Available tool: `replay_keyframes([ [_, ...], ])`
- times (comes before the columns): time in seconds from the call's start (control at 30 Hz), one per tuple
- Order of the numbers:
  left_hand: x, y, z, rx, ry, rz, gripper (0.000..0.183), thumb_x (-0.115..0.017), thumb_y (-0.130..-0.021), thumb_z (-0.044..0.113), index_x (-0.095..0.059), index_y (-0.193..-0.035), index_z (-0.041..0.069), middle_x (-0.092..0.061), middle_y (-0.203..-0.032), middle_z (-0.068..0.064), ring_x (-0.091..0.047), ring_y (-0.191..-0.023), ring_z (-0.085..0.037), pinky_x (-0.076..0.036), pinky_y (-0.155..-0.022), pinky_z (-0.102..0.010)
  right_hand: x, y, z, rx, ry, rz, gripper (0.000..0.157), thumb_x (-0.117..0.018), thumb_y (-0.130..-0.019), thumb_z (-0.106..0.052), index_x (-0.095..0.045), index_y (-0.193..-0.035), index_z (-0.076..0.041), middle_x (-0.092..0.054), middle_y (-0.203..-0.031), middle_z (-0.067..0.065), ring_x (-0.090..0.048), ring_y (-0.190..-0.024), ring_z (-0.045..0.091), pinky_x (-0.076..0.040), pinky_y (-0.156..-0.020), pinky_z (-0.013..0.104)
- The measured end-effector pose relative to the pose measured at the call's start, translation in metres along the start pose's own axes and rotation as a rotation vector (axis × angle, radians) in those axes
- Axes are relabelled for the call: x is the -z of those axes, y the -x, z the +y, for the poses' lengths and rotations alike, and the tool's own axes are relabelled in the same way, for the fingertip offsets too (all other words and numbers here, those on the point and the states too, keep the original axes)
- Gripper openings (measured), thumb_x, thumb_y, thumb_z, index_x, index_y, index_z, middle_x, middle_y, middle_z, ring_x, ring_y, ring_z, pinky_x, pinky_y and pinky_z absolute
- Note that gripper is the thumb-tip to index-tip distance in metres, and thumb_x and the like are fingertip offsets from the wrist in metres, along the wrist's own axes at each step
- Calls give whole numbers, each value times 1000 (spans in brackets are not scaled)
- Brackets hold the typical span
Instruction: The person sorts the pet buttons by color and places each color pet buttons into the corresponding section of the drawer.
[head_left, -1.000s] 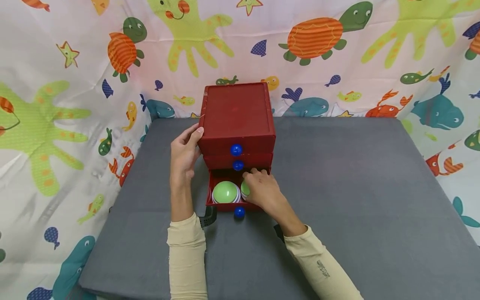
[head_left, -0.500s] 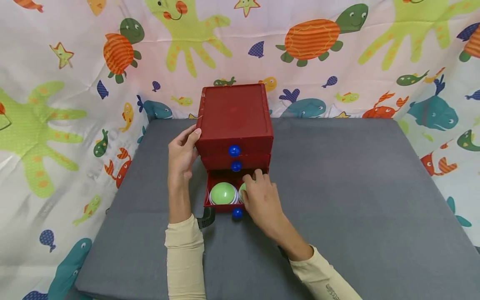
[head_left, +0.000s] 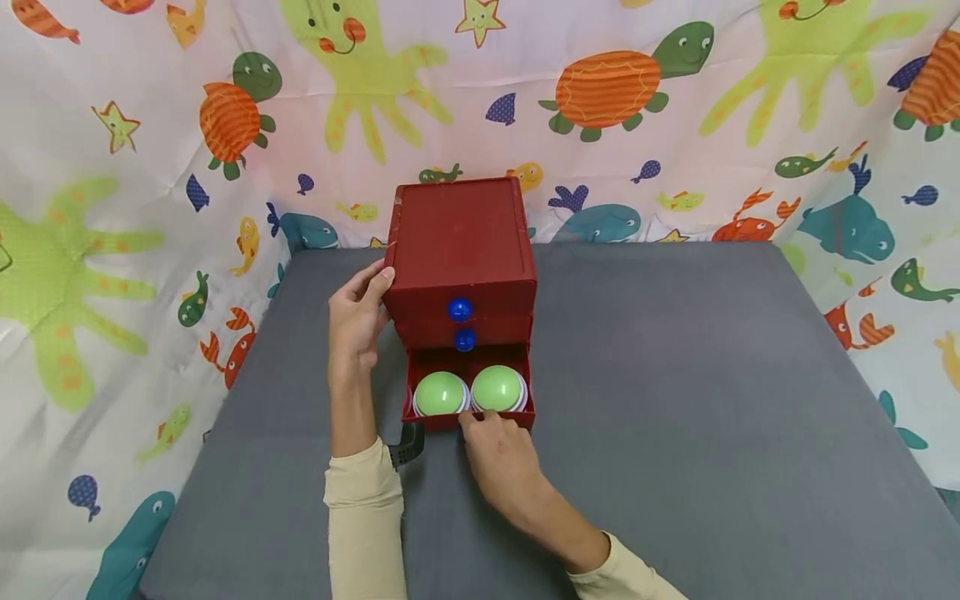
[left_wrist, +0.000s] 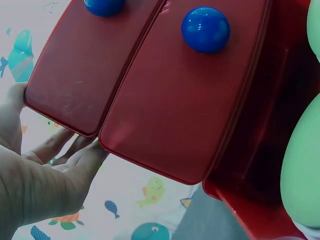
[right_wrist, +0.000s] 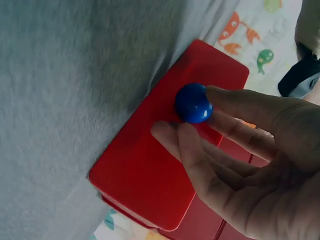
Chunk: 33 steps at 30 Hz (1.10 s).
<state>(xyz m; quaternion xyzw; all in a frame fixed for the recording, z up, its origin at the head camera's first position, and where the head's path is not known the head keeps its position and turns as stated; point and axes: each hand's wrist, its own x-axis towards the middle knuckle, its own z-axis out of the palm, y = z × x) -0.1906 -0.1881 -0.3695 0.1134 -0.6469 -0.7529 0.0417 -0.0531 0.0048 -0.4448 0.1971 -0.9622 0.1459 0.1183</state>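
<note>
A red chest of drawers (head_left: 462, 242) stands on the grey surface with its bottom drawer (head_left: 416, 360) pulled out. In that drawer sit two round things with green domes and white rims, a left one (head_left: 440, 393) and a right one (head_left: 498, 388). My left hand (head_left: 354, 321) rests against the chest's left side, thumb at the front top corner and fingers along the side. At the bottom drawer's front, my right hand (right_wrist: 240, 150) has its thumb and fingers round the blue knob (right_wrist: 193, 103). In the head view this hand hides that knob.
The upper two drawers are closed, with a top blue knob (head_left: 460, 310) and a middle blue knob (head_left: 465, 340). Grey cloth (head_left: 660, 400) covers the surface around the chest. A curtain printed with sea animals (head_left: 480, 75) hangs behind and at the sides.
My right hand has left the right green-domed thing and come down to the bottom drawer's knob, so that thing now shows fully. My left hand keeps its place on the chest.
</note>
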Motion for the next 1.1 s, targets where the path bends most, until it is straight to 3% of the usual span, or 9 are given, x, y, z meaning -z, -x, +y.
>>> replay_keyframes([
  [0.07, 2, 1, -2, 7, 0, 5, 50, -71, -99, 37, -62, -146, 19, -58, -150, -5, -59, -132, -21, -50, -117, -42, -2, -2, 3, 2, -33, 29, 13, -82, -86, -7, -70, -90, -8, -62, -65, 8, -60, -51, 19, -54, -45, 33],
  [0.17, 3, 2, -3, -6, 0, 6, 51, -71, -99, 38, -62, -146, 19, -58, -150, -6, -60, -132, -21, -50, -117, -42, -2, -8, 8, 3, -70, 52, 20, -77, -86, -1, -62, -77, -10, -56, -58, 4, -58, -49, 20, -48, -41, 32],
  [0.27, 3, 1, -2, -13, -3, 9, 51, -72, -98, 39, -63, -145, 19, -58, -150, -6, -60, -132, -21, -50, -117, -42, -3, -16, 9, -7, -87, 43, 20, -75, -87, 1, -61, -77, -9, -55, -60, 4, -58, -50, 20, -45, -41, 32],
  [0.47, -1, 1, 0, -9, 19, -1, 51, -73, -98, 37, -63, -145, 18, -58, -150, -5, -59, -133, -20, -49, -118, -43, -5, -34, 17, -61, -99, 29, 8, -76, -88, -1, -70, -93, -4, -66, -74, 12, -69, -62, 29, -55, -47, 42],
  [0.7, -6, -1, 0, -14, 27, 7, 50, -73, -98, 36, -64, -144, 19, -59, -148, -5, -60, -131, -20, -50, -117, -43, -1, -50, 24, -104, -130, -106, 45, -85, -87, -17, -67, -124, 2, -68, -103, 19, -69, -82, 34, -62, -67, 47],
  [1.1, -10, 0, -5, -12, 11, 6, 50, -72, -99, 38, -63, -145, 20, -58, -149, -5, -60, -133, -21, -50, -117, -44, -3, -59, 38, -154, -203, -233, 60, -81, -93, -22, -57, -143, -1, -62, -131, 21, -66, -113, 39, -60, -91, 54],
])
